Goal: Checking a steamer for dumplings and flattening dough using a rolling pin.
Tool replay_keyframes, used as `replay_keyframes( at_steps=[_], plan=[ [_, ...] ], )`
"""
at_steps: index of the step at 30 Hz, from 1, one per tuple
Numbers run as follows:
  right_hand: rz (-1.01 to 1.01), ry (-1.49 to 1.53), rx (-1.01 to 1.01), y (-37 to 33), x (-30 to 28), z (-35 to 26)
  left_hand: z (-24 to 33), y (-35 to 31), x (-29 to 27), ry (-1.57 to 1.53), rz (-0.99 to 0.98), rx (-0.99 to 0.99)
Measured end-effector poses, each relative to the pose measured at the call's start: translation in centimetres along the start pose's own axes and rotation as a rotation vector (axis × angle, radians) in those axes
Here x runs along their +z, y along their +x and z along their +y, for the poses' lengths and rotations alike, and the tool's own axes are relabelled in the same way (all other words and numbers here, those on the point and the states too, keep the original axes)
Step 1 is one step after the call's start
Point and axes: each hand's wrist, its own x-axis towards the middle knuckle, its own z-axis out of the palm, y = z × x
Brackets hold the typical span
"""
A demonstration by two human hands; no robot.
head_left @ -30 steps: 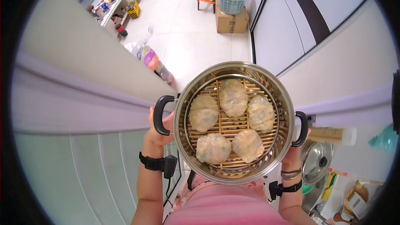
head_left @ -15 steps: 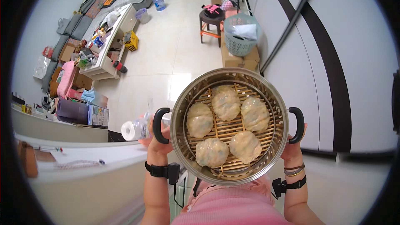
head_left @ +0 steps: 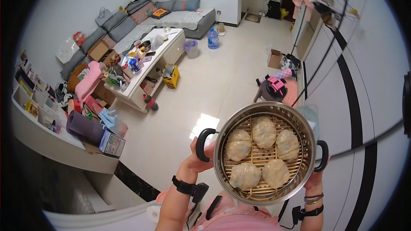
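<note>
Five buns [head_left: 264, 132] lie on a slatted rack [head_left: 260, 156] inside the pot [head_left: 308, 145], near and right of centre in the head view. The left hand [head_left: 201, 158] grasps its left handle [head_left: 202, 145], the right hand [head_left: 314, 179] its right handle [head_left: 323, 156], fingers partly hidden.

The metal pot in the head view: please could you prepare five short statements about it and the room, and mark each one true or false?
1. Five round food pieces lie on the slatted rack. True.
2. A lid covers the pot. False: the pot is open at the top.
3. The left hand and right hand hold the pot at opposite sides. True.
4. The pot's handles are white. False: the handles are black.
5. The large blue bottle stands on the low table. False: the large blue bottle stands on the floor.
</note>
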Motion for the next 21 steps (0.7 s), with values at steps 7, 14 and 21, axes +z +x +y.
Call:
replay_keyframes(
  at_steps=[7,14,21],
  plan=[
    [0.017,0.064,-0.024,9.8,2.1,1.7,6.6,4.0,-7.0,-0.069,0.008,-0.087],
    [-0.045,0.091,0.121,33.3,6.5,1.4,19.5,13.3,-17.1,-0.063,0.207,-0.042],
    [-0.259,0.107,0.32,57.0,15.2,2.6,31.2,20.2,-29.2,-0.128,0.32,0.088]
  ],
)
